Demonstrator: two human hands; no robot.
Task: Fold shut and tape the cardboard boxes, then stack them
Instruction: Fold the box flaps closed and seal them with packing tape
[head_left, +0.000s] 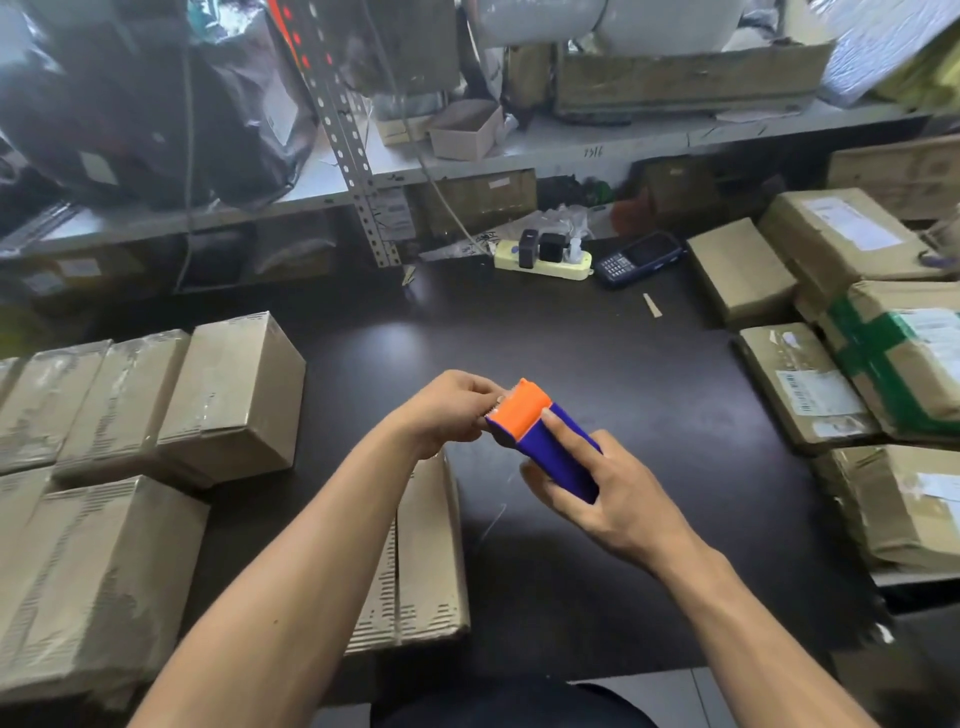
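A tape dispenser (545, 441) with a blue body and an orange head is held in the air above the near middle of the dark table (597, 353). The right hand (613, 499) grasps the blue body, fingers wrapped round it and the forefinger laid along its top. The left hand (447, 410) pinches at the toothed edge of the orange head with curled fingertips; whether tape is between them is too small to tell.

Directly under the left forearm lies one flat-topped cardboard box (426, 561), plain brown, its top seam taped, at the near edge of the table. At the near left is a group of taped brown boxes (156, 415): three stand side by side in a row, and one larger lies nearer, with more cut off by the edge. At the right is a pile of about seven labelled parcels (810, 384); one carries green tape.

At the far side lie one pale power strip (543, 262) with two black plugs and one dark handheld scanner (639, 257), just beside each other.
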